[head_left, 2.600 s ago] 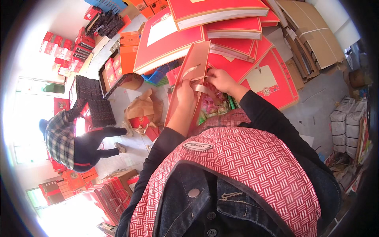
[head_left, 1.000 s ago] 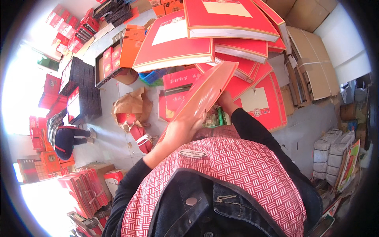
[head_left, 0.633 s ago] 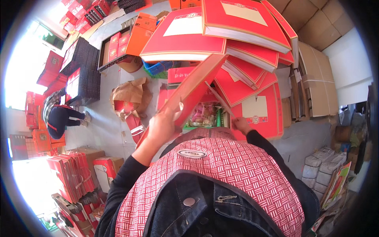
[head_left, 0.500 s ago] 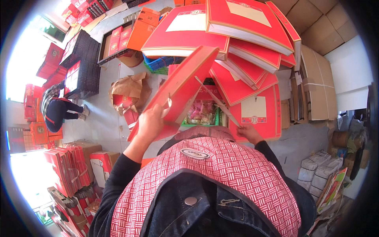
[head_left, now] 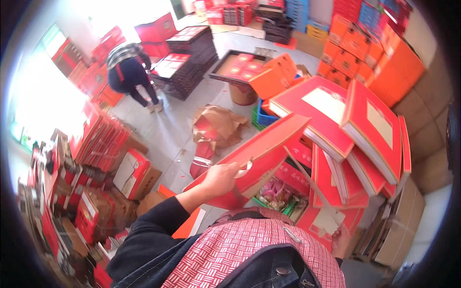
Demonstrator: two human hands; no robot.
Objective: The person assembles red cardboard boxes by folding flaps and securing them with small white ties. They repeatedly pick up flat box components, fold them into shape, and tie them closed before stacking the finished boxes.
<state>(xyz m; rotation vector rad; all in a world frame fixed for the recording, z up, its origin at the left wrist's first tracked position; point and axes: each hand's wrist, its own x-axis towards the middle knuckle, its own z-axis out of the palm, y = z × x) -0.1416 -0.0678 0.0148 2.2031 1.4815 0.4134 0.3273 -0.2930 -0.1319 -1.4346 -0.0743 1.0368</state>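
Observation:
My left hand (head_left: 222,180) is closed on the side of a large red card gift bag (head_left: 261,153), beside a pale ribbon loop. The bag stands tilted in front of my apron. To the right, my right hand (head_left: 340,238) is pinched at the lower end of a thin pale-edged panel (head_left: 312,182) that looks like the bag's other side; its fingers are partly blurred. Between the two sides, pink-wrapped packets (head_left: 273,194) show in a green basket (head_left: 289,207). Right of the bag, several red gift boxes (head_left: 331,129) with cream labels lie in an overlapping pile.
A crumpled brown paper bag (head_left: 230,125) stands on the floor ahead. Beyond it, a black tray (head_left: 216,72) of red packs rests on a round drum (head_left: 242,94). Orange boxes (head_left: 355,43) are stacked far right. A co-worker (head_left: 127,72) bends by black trays. Red cartons (head_left: 96,139) crowd the left.
My view has swung left and up, so the co-worker and left-hand stacks show larger and the bag sits further right in view. Both hands keep hold of the bag.

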